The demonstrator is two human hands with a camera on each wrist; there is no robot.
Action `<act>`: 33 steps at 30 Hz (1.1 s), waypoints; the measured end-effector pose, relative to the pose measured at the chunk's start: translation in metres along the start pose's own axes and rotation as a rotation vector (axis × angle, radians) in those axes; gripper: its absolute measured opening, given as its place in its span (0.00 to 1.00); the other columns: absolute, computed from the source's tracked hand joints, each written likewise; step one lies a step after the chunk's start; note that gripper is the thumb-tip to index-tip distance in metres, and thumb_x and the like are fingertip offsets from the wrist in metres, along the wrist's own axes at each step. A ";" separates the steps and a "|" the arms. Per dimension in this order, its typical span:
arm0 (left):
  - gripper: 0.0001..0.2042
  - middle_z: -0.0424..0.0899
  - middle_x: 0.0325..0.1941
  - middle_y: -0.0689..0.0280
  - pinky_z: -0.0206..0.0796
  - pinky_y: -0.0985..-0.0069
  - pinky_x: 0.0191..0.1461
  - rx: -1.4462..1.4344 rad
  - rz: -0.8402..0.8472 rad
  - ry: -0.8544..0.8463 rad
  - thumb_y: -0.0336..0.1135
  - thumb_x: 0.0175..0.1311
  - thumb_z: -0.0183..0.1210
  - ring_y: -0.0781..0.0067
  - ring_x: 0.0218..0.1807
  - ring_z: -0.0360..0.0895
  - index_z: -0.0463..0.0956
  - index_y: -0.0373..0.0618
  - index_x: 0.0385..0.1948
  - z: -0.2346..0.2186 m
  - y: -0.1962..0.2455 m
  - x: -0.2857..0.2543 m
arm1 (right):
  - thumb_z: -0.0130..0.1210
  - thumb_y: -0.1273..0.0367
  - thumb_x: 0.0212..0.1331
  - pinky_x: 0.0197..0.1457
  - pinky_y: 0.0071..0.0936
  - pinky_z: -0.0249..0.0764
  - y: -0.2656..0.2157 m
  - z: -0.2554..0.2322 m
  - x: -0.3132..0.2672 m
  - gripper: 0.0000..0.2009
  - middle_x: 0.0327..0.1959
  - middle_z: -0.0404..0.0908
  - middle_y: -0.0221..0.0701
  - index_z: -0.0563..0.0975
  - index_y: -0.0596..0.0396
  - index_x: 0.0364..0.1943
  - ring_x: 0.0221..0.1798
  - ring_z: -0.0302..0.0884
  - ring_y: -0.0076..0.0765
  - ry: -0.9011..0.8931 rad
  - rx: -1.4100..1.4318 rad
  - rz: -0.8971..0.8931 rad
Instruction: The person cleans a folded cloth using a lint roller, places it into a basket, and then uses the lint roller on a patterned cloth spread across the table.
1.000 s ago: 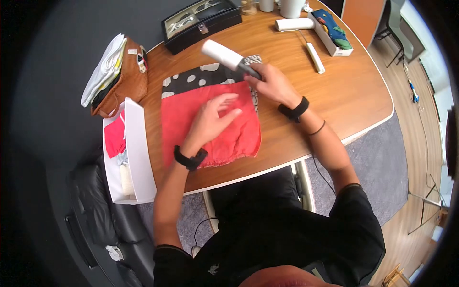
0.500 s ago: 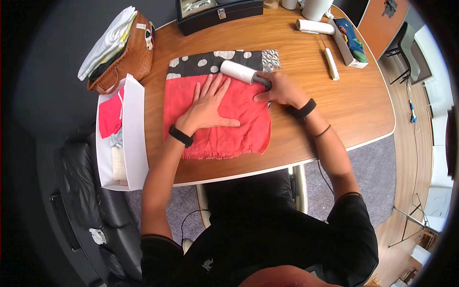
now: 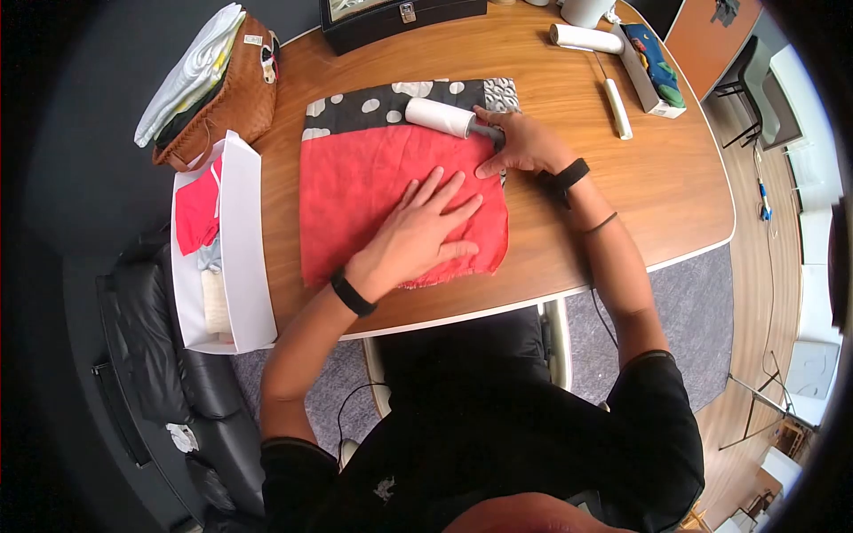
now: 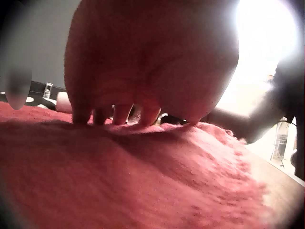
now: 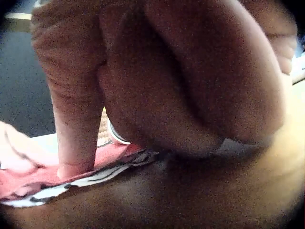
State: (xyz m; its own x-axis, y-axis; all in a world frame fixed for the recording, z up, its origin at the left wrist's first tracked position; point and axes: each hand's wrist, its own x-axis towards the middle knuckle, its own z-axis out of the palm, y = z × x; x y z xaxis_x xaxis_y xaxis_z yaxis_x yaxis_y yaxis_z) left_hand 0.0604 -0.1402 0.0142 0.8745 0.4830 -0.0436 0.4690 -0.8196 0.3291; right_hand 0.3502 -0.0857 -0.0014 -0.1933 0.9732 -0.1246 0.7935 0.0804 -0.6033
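Spread over the table is a red cloth [image 3: 346,191] with a black border of white spots along its far side. My left hand [image 3: 413,240] rests on the red part, fingers spread; in the left wrist view its fingertips touch the fabric [image 4: 119,171]. A white lint roller [image 3: 438,117] lies across the border. Its grey handle runs into my right hand [image 3: 529,147], whose fingers curl round it. In the right wrist view the thumb [image 5: 76,138] comes down on the cloth's edge, and the curled fingers hide most of the handle.
At the left stand a white box [image 3: 244,258] of folded clothes and a brown basket [image 3: 231,115]. A black case [image 3: 382,27] is at the back. Another roller [image 3: 585,38] and a box of socks [image 3: 653,71] are back right.
My left hand has come down flat on the cloth and moved right, toward the near edge. The roller has been lowered from the air onto the border.
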 end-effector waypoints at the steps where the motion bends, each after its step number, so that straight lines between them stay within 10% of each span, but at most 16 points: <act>1: 0.41 0.53 0.90 0.49 0.48 0.35 0.87 0.045 -0.031 0.007 0.63 0.71 0.65 0.34 0.90 0.47 0.66 0.59 0.83 0.002 0.008 -0.003 | 0.86 0.49 0.36 0.72 0.43 0.78 0.000 0.000 -0.001 0.61 0.68 0.84 0.53 0.69 0.50 0.82 0.72 0.81 0.57 -0.001 0.000 0.004; 9: 0.40 0.54 0.91 0.59 0.47 0.20 0.82 0.120 -0.054 0.000 0.64 0.71 0.64 0.26 0.88 0.46 0.67 0.61 0.82 0.006 0.020 -0.009 | 0.70 0.36 0.61 0.64 0.46 0.83 -0.017 0.000 0.003 0.44 0.60 0.89 0.50 0.78 0.46 0.76 0.63 0.88 0.56 0.112 -0.089 0.177; 22: 0.42 0.54 0.91 0.59 0.44 0.13 0.78 0.084 0.042 -0.025 0.69 0.63 0.66 0.22 0.88 0.41 0.72 0.63 0.79 0.014 0.042 -0.030 | 0.71 0.30 0.48 0.47 0.49 0.87 -0.034 0.015 0.028 0.45 0.40 0.93 0.41 0.86 0.46 0.63 0.46 0.93 0.53 0.339 -0.350 0.137; 33: 0.41 0.49 0.92 0.57 0.40 0.09 0.76 0.138 0.062 -0.045 0.74 0.66 0.60 0.18 0.88 0.37 0.72 0.67 0.79 0.021 0.060 -0.043 | 0.64 0.37 0.66 0.50 0.50 0.86 -0.021 0.014 0.068 0.32 0.47 0.93 0.43 0.87 0.52 0.51 0.50 0.92 0.53 0.449 -0.356 0.195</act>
State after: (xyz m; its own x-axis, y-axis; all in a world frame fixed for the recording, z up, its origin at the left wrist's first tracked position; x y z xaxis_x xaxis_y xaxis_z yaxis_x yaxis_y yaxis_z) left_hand 0.0536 -0.2166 0.0159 0.9054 0.4186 -0.0707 0.4240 -0.8834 0.1994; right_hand 0.3120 -0.0239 -0.0086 0.1760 0.9668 0.1852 0.9490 -0.1167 -0.2929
